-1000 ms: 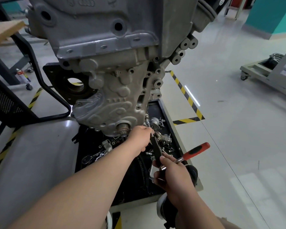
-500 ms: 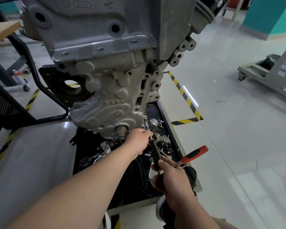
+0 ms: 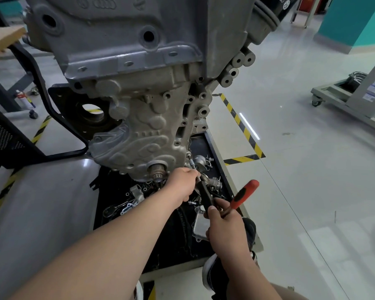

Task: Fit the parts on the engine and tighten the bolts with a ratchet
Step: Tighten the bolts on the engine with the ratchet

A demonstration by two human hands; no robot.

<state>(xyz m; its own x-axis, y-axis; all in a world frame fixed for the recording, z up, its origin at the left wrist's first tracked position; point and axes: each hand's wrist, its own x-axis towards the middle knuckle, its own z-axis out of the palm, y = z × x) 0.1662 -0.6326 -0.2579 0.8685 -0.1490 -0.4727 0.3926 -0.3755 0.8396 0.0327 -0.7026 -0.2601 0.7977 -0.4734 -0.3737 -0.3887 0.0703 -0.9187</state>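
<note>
The fingers [image 3: 192, 173] of the left hand [image 3: 182, 184] curl round the thin extension bar [image 3: 191, 163], pinching it just below the engine's lower right corner; the right hand [image 3: 224, 227] grips the ratchet [image 3: 244, 193] near its head, thumb pressed on the dark shaft, red handle slanting up and to the right; the bar's tip meets the cast cover of the engine [image 3: 139, 87], beside the toothed shaft end [image 3: 157, 171]; the engine hangs over a black tray [image 3: 213, 146] scattered with loose parts [image 3: 213, 184] and a flat metal plate [image 3: 200, 224]; yellow-and-black tape [image 3: 244, 128] crosses the pale floor [image 3: 312, 191] to the right.
</note>
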